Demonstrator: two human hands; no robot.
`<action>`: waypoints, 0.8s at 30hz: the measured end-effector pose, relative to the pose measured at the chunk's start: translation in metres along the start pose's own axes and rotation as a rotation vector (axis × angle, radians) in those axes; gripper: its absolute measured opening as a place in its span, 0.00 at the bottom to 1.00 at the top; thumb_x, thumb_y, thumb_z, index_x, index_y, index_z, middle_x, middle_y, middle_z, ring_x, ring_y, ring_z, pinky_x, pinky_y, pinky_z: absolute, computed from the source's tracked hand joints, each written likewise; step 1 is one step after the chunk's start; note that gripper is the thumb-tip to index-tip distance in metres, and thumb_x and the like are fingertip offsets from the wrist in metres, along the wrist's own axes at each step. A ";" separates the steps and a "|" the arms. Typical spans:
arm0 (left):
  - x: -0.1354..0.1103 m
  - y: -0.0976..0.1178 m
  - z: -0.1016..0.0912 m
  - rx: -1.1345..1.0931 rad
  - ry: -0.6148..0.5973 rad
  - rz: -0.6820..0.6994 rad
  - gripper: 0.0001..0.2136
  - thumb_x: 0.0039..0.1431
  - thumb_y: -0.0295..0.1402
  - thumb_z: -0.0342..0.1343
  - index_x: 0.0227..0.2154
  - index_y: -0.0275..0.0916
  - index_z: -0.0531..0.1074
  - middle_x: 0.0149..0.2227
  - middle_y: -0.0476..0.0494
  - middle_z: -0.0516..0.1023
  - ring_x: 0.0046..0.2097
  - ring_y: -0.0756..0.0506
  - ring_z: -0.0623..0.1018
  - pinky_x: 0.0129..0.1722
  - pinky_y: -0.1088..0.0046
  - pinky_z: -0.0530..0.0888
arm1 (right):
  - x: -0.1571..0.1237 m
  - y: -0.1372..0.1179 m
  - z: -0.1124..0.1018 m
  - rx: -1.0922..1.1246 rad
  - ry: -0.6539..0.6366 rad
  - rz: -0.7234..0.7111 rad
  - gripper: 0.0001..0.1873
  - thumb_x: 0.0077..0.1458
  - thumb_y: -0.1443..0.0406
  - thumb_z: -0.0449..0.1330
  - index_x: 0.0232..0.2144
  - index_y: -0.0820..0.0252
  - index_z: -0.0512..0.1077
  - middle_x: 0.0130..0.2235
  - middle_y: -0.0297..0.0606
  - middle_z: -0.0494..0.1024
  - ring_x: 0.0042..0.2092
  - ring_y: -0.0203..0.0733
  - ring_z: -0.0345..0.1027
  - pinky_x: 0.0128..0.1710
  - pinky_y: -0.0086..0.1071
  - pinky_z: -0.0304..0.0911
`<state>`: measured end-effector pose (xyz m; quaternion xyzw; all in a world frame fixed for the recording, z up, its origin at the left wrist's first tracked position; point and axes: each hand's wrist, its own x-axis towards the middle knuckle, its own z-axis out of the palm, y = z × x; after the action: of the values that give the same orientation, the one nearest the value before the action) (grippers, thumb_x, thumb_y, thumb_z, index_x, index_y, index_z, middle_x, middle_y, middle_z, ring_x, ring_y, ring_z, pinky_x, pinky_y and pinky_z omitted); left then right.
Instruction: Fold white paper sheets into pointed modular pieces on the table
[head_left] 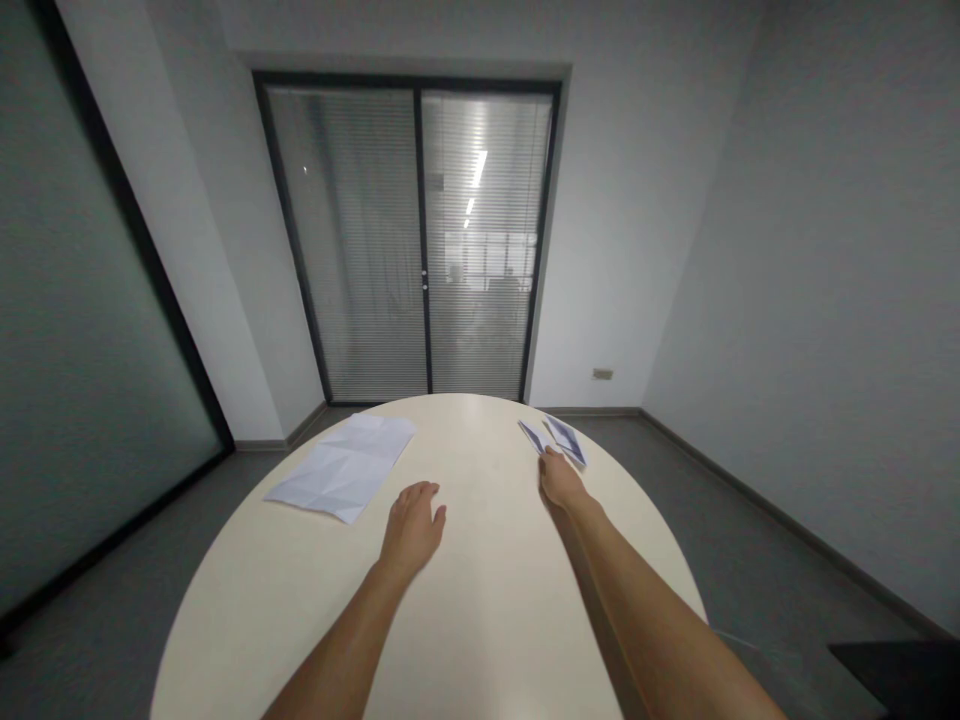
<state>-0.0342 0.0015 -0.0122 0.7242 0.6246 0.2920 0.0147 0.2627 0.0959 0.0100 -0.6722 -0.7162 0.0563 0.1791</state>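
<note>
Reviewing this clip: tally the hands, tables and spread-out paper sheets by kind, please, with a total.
Hands: 2 (left hand, right hand)
Table: 1
Spread-out sheet: 1
Total: 4
Not counted: folded paper by the right hand; I cannot tell whether it is one piece or two.
</note>
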 end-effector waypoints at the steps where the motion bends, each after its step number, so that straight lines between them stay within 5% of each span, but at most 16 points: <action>1: 0.000 0.000 -0.001 0.003 -0.001 0.001 0.15 0.64 0.30 0.53 0.52 0.38 0.72 0.54 0.37 0.76 0.57 0.39 0.72 0.59 0.60 0.67 | 0.001 0.000 -0.001 -0.007 -0.003 0.012 0.25 0.55 0.76 0.48 0.52 0.72 0.74 0.65 0.58 0.64 0.64 0.57 0.60 0.63 0.45 0.55; 7: -0.001 0.004 -0.004 0.023 -0.007 0.012 0.15 0.64 0.31 0.52 0.53 0.36 0.72 0.54 0.36 0.76 0.58 0.39 0.72 0.60 0.59 0.67 | 0.003 -0.004 -0.003 -0.039 -0.006 0.063 0.27 0.53 0.76 0.48 0.54 0.76 0.72 0.63 0.62 0.65 0.65 0.58 0.57 0.64 0.45 0.51; 13: 0.002 0.008 -0.011 0.068 -0.014 -0.002 0.15 0.64 0.30 0.53 0.53 0.36 0.72 0.55 0.36 0.76 0.58 0.40 0.73 0.59 0.62 0.68 | -0.007 -0.017 -0.017 -0.076 0.065 0.113 0.26 0.57 0.71 0.49 0.56 0.65 0.73 0.71 0.50 0.53 0.68 0.62 0.46 0.63 0.53 0.48; 16: 0.002 0.005 -0.021 0.180 0.019 -0.036 0.16 0.64 0.31 0.53 0.53 0.35 0.73 0.58 0.34 0.73 0.60 0.38 0.71 0.60 0.60 0.67 | -0.020 -0.032 -0.026 -0.134 0.119 0.079 0.24 0.59 0.69 0.51 0.55 0.64 0.74 0.70 0.50 0.53 0.65 0.61 0.52 0.60 0.51 0.53; 21: 0.002 -0.014 -0.035 0.459 0.112 -0.275 0.22 0.62 0.32 0.54 0.59 0.35 0.69 0.67 0.29 0.63 0.68 0.28 0.60 0.63 0.48 0.61 | -0.042 -0.049 -0.015 -0.120 0.138 -0.010 0.22 0.57 0.67 0.56 0.53 0.63 0.75 0.70 0.50 0.55 0.63 0.60 0.54 0.59 0.48 0.54; 24: 0.002 -0.027 -0.037 0.483 0.031 -0.426 0.22 0.65 0.35 0.50 0.60 0.35 0.68 0.65 0.29 0.66 0.64 0.30 0.67 0.59 0.51 0.66 | -0.050 -0.049 -0.001 -0.078 0.143 -0.066 0.20 0.60 0.66 0.54 0.51 0.62 0.77 0.68 0.49 0.58 0.63 0.59 0.53 0.59 0.46 0.55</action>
<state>-0.0746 -0.0031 0.0084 0.5550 0.8136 0.1367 -0.1064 0.2188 0.0427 0.0178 -0.6568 -0.7251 -0.0257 0.2055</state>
